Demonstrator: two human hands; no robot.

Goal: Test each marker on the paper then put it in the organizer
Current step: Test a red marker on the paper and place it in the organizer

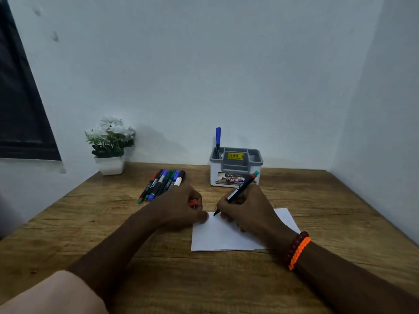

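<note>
At frame centre, our right hand [247, 207] grips a marker [240, 191], tip touching the paper [217, 236]. Just left, our left hand [181, 205] pinches a red cap [193, 203] and presses the paper's corner.

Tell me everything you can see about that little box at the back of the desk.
The organizer is a small white box with a grey divided insert on top, plastic by the look of it. It stands upright on the wooden table near the wall. A yellow price sticker sits on the insert and a picture label on the front. One blue-capped marker stands in its left compartment. Neither hand touches it.
</note>
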